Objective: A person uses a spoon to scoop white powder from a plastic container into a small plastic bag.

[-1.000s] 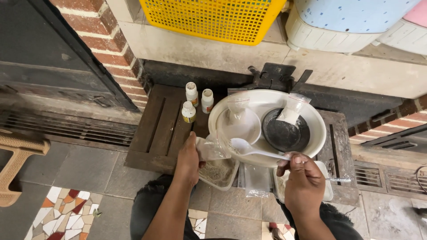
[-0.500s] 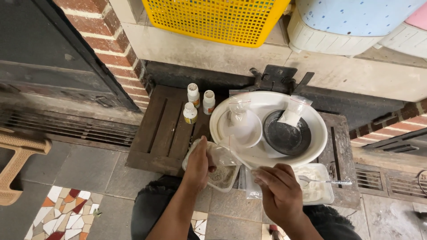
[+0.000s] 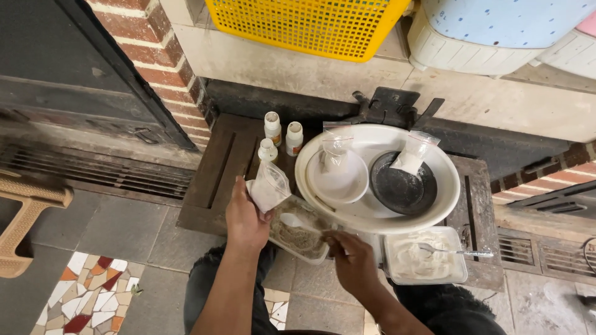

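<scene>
My left hand (image 3: pixel 244 218) holds up a small clear plastic bag (image 3: pixel 268 185) with white powder in it, just above a clear plastic tub of brownish grainy stuff (image 3: pixel 299 239). My right hand (image 3: pixel 351 259) reaches into that tub from the right. Its fingers are pinched on the handle of a white spoon (image 3: pixel 290 221) whose bowl lies in the grains. Both hands are at the near edge of a big white basin (image 3: pixel 372 220).
The basin holds a white bowl (image 3: pixel 338 180) and a black dish (image 3: pixel 403 189), each with a powder bag. Three small white bottles (image 3: pixel 272 127) stand on a dark wooden board (image 3: pixel 217 167). A tub of white powder (image 3: pixel 425 260) holds a metal spoon (image 3: pixel 462 252). Behind are a yellow basket (image 3: pixel 310 25) and a brick wall.
My right hand carried the white spoon from over the basin down to the tub of grains. My left hand lifted the small bag up off the tub.
</scene>
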